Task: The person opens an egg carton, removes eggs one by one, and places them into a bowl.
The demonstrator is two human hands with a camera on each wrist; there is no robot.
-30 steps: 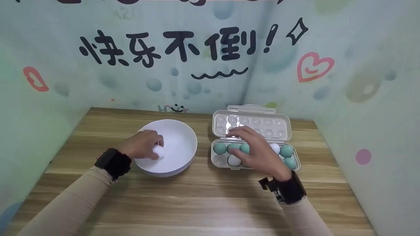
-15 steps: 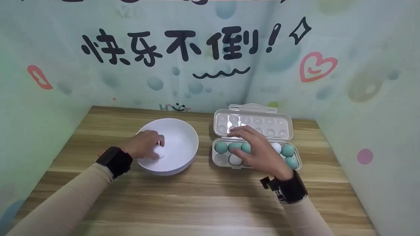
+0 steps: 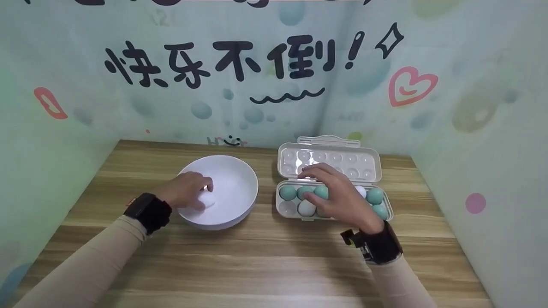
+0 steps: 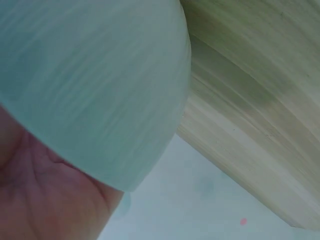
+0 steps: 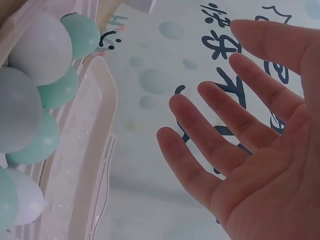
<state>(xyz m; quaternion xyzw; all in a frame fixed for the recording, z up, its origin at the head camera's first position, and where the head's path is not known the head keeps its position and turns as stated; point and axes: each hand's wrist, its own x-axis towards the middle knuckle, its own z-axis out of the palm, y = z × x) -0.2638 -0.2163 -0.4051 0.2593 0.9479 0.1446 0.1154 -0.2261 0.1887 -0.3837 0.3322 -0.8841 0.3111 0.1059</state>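
In the head view my left hand (image 3: pixel 184 190) reaches over the near-left rim of a white bowl (image 3: pixel 237 188). Its thumb and fingers curl round a white egg (image 3: pixel 207 198) low inside the bowl; the far side of the egg's contact is hidden. The left wrist view shows only the bowl's outer wall (image 4: pixel 110 90) and part of the palm. My right hand (image 3: pixel 342 201) hovers over an open egg carton (image 3: pixel 289 209), fingers spread and loosely bent, holding nothing. Green eggs (image 3: pixel 287 192) and white eggs (image 3: pixel 306 208) fill most of the carton; the hand covers some.
The carton's lid (image 3: pixel 368 164) is folded back towards the patterned backdrop (image 3: pixel 171 119). Bowl and carton stand side by side on a wooden table (image 3: pixel 239 265), with a strip of bare wood between them. Fabric walls rise along the table's back and sides.
The left hand stays in the bowl, and its thumb has shifted slightly down and left beside the white egg. The right hand has hardly moved above the carton.
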